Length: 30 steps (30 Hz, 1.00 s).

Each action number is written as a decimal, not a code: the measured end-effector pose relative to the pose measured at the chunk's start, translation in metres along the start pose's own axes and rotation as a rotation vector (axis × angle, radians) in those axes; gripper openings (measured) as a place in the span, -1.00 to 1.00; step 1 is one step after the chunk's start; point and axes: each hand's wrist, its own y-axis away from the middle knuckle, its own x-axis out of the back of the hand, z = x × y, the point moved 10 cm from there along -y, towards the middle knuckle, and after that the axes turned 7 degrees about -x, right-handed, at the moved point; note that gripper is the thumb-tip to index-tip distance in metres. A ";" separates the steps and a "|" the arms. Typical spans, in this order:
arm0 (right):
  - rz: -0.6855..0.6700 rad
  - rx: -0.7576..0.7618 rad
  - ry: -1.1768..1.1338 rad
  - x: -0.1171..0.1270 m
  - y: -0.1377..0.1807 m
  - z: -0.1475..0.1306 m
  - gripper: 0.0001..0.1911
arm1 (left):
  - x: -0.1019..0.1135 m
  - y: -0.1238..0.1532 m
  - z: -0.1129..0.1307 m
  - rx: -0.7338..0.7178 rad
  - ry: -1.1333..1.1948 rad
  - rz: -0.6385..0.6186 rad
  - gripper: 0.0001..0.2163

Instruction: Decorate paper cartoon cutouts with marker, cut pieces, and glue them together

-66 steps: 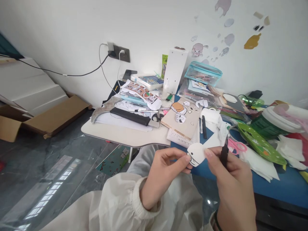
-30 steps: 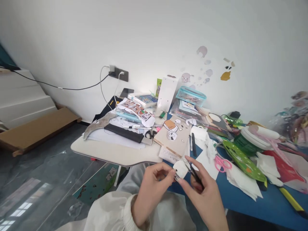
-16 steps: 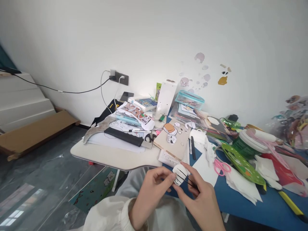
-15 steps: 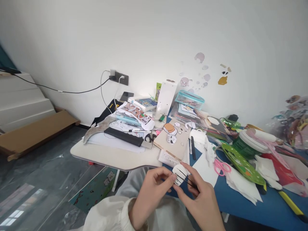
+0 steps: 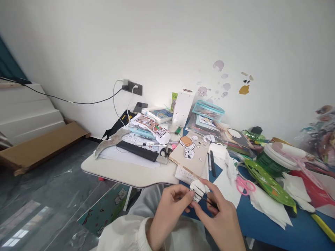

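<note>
Above my lap, my left hand [image 5: 169,211] pinches the left edge of a small white paper cutout [image 5: 195,186] between thumb and fingertips. Dark lines are drawn on this cutout, though the fingers cover part of it. My right hand [image 5: 221,218] is closed round a pair of thin black tweezers [image 5: 208,200], whose two prongs reach across the paper. Its thumb and forefinger also touch the cutout's edge. Just beyond the hands lies a beige board [image 5: 195,163] bearing cut-out cartoon pieces, among them an orange-brown one [image 5: 186,141].
On the white table [image 5: 117,173] lies a curved blade with a black handle [image 5: 137,151], beside black scissors [image 5: 164,152]. Pink scissors [image 5: 245,185], a green plate [image 5: 268,183] and a white-lidded tub [image 5: 274,158] crowd the right. A white box [image 5: 181,109] stands by the wall.
The view has shifted slightly, so the scene sits a little lower and to the right. Both hands keep hold of the cutout and the tweezers, with only slight finger movement.
</note>
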 end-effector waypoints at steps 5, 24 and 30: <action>0.003 -0.036 -0.028 -0.004 0.001 0.003 -0.51 | 0.001 -0.002 -0.001 -0.018 -0.052 -0.014 -0.60; 0.042 -0.238 -0.096 0.039 -0.077 0.062 -0.42 | 0.014 -0.085 0.067 -0.496 -1.195 0.013 -0.80; 0.010 -0.297 -0.056 0.053 -0.111 0.076 -0.38 | 0.003 -0.076 0.060 -0.488 -1.397 -0.045 -0.69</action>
